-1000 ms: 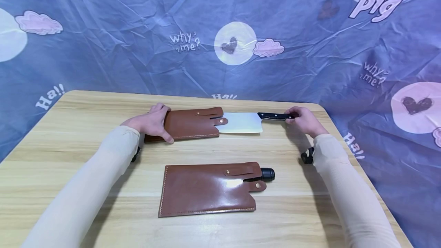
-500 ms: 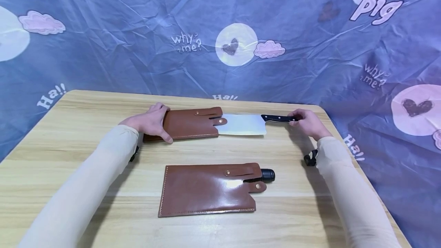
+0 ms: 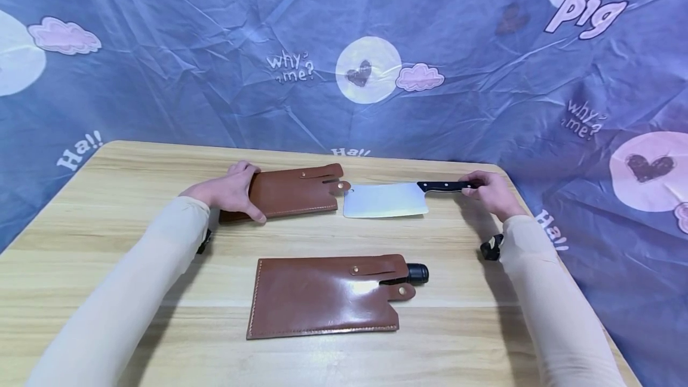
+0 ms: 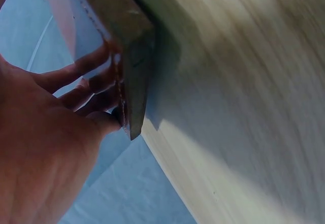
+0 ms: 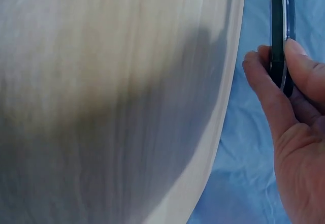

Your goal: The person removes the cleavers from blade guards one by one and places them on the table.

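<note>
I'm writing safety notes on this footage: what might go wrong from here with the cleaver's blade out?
The blade is bare, just outside the rear sheath, so it might cut a hand or nick that sheath. The right hand holds only the end of the black handle, so the blade may twist or dip.

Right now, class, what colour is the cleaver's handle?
The cleaver's handle is black, clearest in the head view.
</note>
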`<state>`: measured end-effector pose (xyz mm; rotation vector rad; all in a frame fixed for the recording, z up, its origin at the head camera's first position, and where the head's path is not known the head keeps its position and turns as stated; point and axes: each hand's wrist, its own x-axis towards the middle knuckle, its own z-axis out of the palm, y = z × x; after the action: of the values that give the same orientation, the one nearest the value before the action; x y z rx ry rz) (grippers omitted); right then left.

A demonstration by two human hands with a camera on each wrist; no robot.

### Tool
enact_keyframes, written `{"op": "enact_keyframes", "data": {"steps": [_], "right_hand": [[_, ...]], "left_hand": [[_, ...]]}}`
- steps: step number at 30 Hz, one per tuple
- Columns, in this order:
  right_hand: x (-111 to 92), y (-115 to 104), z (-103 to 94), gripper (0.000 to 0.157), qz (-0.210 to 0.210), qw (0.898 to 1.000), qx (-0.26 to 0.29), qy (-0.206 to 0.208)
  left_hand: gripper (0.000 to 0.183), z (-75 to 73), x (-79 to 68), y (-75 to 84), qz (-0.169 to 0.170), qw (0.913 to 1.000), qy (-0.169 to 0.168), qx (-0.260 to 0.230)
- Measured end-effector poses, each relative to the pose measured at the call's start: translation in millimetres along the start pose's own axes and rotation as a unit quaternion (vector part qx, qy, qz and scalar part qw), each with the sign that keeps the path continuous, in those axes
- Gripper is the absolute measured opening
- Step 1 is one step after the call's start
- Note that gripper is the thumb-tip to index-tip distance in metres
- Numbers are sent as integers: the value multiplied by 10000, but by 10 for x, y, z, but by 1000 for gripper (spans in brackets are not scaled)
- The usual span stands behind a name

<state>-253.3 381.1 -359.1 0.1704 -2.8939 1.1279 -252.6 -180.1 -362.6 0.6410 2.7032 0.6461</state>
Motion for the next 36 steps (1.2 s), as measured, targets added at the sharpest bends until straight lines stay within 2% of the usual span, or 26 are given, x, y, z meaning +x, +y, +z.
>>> {"op": "enact_keyframes", "data": {"steps": [5,15,31,36], "right_hand": [[-19,58,-32,29,-95,9997,-43,206],[-38,131,-60,29,-16,9997,-47,258],[-46,244,-81,25,-327,9970,-688,107],[-50,244,-86,25,-311,9960,-832,47]], "left_hand": [[117,-18,-35,-35,14,10000,32,4],[118,-35,-105,-86,-109,9999,-55,-44],[116,-64,-141,-161,-112,9999,-21,32],[116,-68,-140,-182,-97,10000,11,-5]]}}
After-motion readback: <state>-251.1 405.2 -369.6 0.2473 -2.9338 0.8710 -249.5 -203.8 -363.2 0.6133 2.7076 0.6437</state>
